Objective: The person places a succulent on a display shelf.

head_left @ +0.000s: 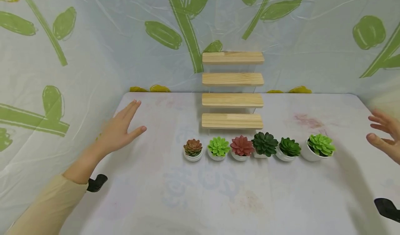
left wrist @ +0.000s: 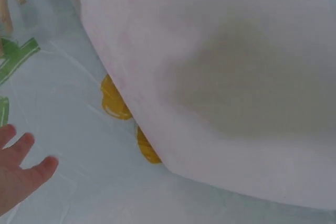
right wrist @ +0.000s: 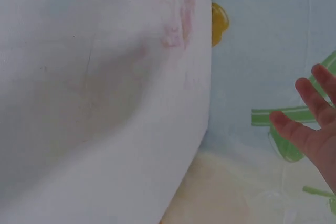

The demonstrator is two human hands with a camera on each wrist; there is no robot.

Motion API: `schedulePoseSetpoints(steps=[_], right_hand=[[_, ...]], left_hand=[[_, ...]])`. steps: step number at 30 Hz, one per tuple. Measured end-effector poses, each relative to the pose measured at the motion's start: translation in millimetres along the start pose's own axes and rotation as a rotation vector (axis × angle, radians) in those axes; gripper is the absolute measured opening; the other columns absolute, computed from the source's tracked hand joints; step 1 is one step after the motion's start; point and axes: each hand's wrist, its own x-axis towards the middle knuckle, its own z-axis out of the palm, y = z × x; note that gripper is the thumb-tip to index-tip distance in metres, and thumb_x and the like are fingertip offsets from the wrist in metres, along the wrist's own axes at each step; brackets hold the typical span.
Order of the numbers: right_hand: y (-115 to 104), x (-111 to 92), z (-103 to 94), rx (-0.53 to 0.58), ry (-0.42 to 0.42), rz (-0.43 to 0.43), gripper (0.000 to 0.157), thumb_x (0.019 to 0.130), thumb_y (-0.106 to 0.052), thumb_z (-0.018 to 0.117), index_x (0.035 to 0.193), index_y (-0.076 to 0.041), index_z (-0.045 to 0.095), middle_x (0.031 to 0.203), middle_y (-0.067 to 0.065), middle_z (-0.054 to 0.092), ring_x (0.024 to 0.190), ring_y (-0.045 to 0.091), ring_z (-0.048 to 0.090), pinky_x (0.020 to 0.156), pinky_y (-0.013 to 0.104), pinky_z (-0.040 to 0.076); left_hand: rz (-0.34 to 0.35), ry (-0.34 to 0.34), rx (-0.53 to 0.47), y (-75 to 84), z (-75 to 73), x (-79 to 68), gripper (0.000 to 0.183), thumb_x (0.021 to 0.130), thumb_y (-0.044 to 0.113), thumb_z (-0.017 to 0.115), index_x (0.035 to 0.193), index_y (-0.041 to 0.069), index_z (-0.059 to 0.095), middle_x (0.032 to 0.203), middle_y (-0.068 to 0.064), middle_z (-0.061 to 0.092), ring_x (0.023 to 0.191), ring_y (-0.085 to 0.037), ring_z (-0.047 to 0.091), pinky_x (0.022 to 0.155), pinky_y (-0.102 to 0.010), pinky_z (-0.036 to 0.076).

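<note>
With left hand (head_left: 116,133) and right hand (head_left: 393,128) spread near opposite worktop (head_left: 140,200) edges, a careless sweep may topple the rightmost plant (head_left: 320,146).

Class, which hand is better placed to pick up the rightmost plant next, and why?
Probably the right hand: it is empty and closer to that plant. The left hand, also empty, is much farther away.

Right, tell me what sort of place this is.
Probably a staged set rather than an ordinary room: plant-printed sheeting hangs behind the table, where potted succulents stand in a row before a tiered wooden rack.
</note>
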Motion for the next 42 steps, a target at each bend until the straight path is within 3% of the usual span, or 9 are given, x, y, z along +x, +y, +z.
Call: schedulePoseSetpoints(steps=[3, 6, 10, 14, 20, 26, 33, 42], right_hand=[[-9, -2, 1.3, 0.068, -0.019, -0.01, 0.067, 0.092, 0.007, 0.048, 0.149, -0.021, 0.025, 0.13, -0.027, 0.038, 0.109, -0.016, 0.035, 0.091, -0.001, 0.02], [-15, -5, 4.8, 0.106, -0.069, -0.015, 0.071, 0.09, 0.012, 0.049, 0.148, -0.019, 0.026, 0.119, -0.031, 0.041, 0.102, -0.018, 0.039, 0.085, -0.001, 0.027], [-18, -11, 11.0, 0.14, -0.162, 0.025, 0.078, 0.086, 0.016, 0.053, 0.149, -0.021, 0.024, 0.119, -0.029, 0.041, 0.102, -0.017, 0.039, 0.075, 0.0, 0.03], [-16, -18, 17.9, 0.145, -0.229, 0.059, 0.084, 0.084, 0.017, 0.056, 0.15, -0.022, 0.021, 0.122, -0.027, 0.039, 0.103, -0.017, 0.039, 0.073, -0.001, 0.033], [-15, -26, 29.6, 0.113, -0.285, 0.115, 0.086, 0.083, 0.013, 0.06, 0.15, -0.023, 0.02, 0.121, -0.026, 0.037, 0.102, -0.018, 0.038, 0.072, 0.0, 0.035], [-10, -29, 39.6, 0.171, -0.294, 0.074, 0.084, 0.078, 0.021, 0.059, 0.148, -0.012, 0.025, 0.125, -0.017, 0.043, 0.107, -0.012, 0.043, 0.078, 0.002, 0.039], [-3, -30, 45.1, 0.195, -0.372, 0.092, 0.088, 0.081, 0.014, 0.062, 0.15, -0.02, 0.019, 0.124, -0.022, 0.036, 0.105, -0.017, 0.04, 0.076, 0.002, 0.038], [-9, -29, 52.5, 0.178, -0.385, 0.151, 0.086, 0.083, 0.009, 0.063, 0.15, -0.022, 0.02, 0.122, -0.023, 0.031, 0.1, -0.017, 0.041, 0.073, 0.005, 0.042]], left_hand=[[-0.067, -0.075, -0.288, 4.0, 2.0, 6.7, 0.073, 0.092, 0.035, 0.059, 0.15, 0.016, 0.018, 0.15, -0.013, 0.025, 0.133, -0.036, 0.028, 0.102, -0.056, 0.03], [-0.137, -0.14, -0.508, 8.1, 5.5, 12.0, 0.068, 0.093, 0.033, 0.059, 0.148, 0.019, 0.022, 0.146, -0.012, 0.032, 0.128, -0.035, 0.036, 0.099, -0.053, 0.037], [-0.19, -0.171, -0.708, 7.2, 16.5, 22.2, 0.063, 0.093, 0.028, 0.059, 0.146, 0.016, 0.027, 0.141, -0.012, 0.036, 0.125, -0.032, 0.041, 0.098, -0.048, 0.04], [-0.194, -0.185, -0.847, 5.5, 29.9, 35.9, 0.06, 0.093, 0.022, 0.06, 0.144, 0.011, 0.031, 0.14, -0.014, 0.036, 0.124, -0.032, 0.043, 0.095, -0.045, 0.044], [-0.213, -0.251, -0.93, 15.0, 52.8, 54.5, 0.054, 0.093, 0.02, 0.059, 0.14, 0.009, 0.036, 0.141, -0.018, 0.034, 0.123, -0.032, 0.043, 0.097, -0.044, 0.043], [-0.256, -0.325, -0.979, 27.1, 75.1, 69.7, 0.053, 0.094, 0.017, 0.058, 0.14, 0.006, 0.035, 0.141, -0.022, 0.035, 0.123, -0.03, 0.044, 0.096, -0.042, 0.044], [-0.287, -0.353, -0.996, 40.9, 91.3, 88.8, 0.055, 0.092, 0.014, 0.059, 0.141, 0.005, 0.035, 0.138, -0.021, 0.037, 0.118, -0.03, 0.048, 0.094, -0.039, 0.046], [-0.31, -0.377, -1.063, 57.8, 107.4, 105.3, 0.054, 0.092, 0.009, 0.059, 0.141, 0.004, 0.036, 0.135, -0.022, 0.04, 0.118, -0.031, 0.048, 0.094, -0.04, 0.046]])
